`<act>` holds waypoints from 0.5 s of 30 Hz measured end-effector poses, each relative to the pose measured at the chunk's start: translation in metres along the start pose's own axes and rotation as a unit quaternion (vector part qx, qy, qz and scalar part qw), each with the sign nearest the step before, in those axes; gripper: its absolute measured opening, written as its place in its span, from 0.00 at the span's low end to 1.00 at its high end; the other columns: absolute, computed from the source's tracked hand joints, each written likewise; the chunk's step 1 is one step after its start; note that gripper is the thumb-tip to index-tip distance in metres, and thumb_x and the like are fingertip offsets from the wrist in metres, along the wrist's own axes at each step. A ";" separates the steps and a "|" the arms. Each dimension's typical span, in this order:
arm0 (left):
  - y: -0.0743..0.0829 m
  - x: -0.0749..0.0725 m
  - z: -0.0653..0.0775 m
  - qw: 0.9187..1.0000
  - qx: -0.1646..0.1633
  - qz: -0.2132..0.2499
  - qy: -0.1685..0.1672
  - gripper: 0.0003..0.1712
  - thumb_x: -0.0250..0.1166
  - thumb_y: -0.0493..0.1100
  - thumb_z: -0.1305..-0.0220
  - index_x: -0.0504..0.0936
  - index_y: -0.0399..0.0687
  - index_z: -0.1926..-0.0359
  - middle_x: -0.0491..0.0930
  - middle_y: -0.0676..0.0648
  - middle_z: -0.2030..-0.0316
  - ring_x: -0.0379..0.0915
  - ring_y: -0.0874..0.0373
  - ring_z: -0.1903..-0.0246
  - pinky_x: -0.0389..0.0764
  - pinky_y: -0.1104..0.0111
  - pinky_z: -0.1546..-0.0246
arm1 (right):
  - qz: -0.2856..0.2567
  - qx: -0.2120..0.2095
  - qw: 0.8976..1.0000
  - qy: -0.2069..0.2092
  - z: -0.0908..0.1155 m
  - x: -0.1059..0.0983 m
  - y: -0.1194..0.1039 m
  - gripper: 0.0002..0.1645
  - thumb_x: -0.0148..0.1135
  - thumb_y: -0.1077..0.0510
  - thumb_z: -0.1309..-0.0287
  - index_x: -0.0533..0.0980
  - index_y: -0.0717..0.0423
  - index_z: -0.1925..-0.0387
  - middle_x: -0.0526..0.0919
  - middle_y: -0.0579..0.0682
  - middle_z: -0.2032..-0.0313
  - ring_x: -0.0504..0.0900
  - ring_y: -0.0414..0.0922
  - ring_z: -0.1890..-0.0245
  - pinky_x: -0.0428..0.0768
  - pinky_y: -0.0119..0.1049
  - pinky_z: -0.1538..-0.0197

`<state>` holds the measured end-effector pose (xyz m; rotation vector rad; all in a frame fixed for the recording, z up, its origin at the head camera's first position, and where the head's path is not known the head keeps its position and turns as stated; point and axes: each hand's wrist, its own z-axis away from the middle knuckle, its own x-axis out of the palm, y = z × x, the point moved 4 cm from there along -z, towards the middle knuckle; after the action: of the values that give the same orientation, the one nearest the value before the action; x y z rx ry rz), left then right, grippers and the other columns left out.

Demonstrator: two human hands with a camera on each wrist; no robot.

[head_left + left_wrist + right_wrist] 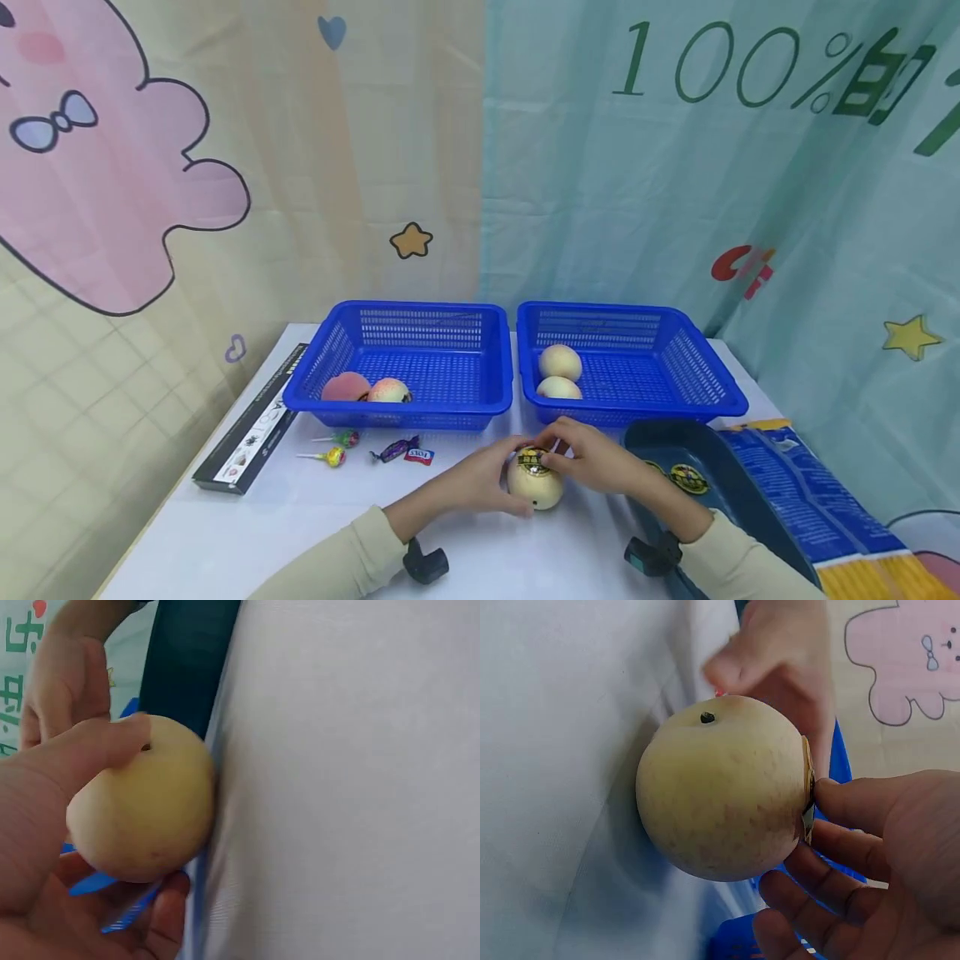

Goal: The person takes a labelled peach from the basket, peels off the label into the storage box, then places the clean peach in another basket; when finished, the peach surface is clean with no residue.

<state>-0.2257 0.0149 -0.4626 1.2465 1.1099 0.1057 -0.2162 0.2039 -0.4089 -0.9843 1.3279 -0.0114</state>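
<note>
A pale yellow round fruit (534,490) with a short dark stem, apple- or pear-like, sits low over the white table between both hands. My left hand (480,477) holds it from the left, thumb on the near side and fingers curled around the far side. A black-and-gold sticker (532,461) lies against its upper face. Thumb and fingertips of my right hand (588,454) are at this sticker, pinching its edge. In the right wrist view the sticker (808,791) appears edge-on along the fruit's side. The left wrist view shows the fruit (146,802) under my left thumb.
Left blue basket (420,408) holds two pinkish fruits; right blue basket (637,408) holds two pale ones. More stickers (688,479) lie in a dark tray (738,492), beside a blue-yellow packet (810,483). Lollipops (334,456), wrapped candies (397,449) and a long black-white box (255,425) lie left.
</note>
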 end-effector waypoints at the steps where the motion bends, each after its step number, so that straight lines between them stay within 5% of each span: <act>1: -0.003 0.004 -0.004 1.000 0.012 0.025 0.003 0.51 0.82 0.50 0.50 0.65 0.51 0.28 0.72 0.51 0.36 0.72 0.61 0.44 0.77 0.67 0.46 | -0.007 0.008 1.000 0.000 0.000 0.001 0.001 0.11 0.63 0.56 0.30 0.80 0.55 0.49 0.78 0.41 0.59 0.78 0.42 0.59 0.80 0.34 0.61; 6: -0.010 0.015 -0.011 0.995 0.053 0.086 0.025 0.49 0.84 0.41 0.54 0.68 0.50 0.32 0.72 0.51 0.39 0.72 0.61 0.43 0.77 0.68 0.45 | -0.073 0.052 0.996 0.000 0.000 0.002 0.008 0.05 0.63 0.57 0.30 0.81 0.54 0.56 0.79 0.43 0.63 0.78 0.43 0.62 0.81 0.34 0.64; 15: -0.007 0.017 -0.013 0.996 0.070 0.053 0.030 0.50 0.84 0.45 0.55 0.68 0.55 0.32 0.71 0.53 0.39 0.68 0.60 0.41 0.72 0.63 0.39 | -0.147 0.092 0.985 -0.007 0.001 -0.006 0.009 0.04 0.63 0.60 0.31 0.79 0.56 0.64 0.81 0.47 0.67 0.77 0.46 0.64 0.81 0.38 0.59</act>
<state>-0.2292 0.0313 -0.4770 1.4367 1.1173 0.1475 -0.2213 0.2134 -0.4096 -1.0111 1.1350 -0.3465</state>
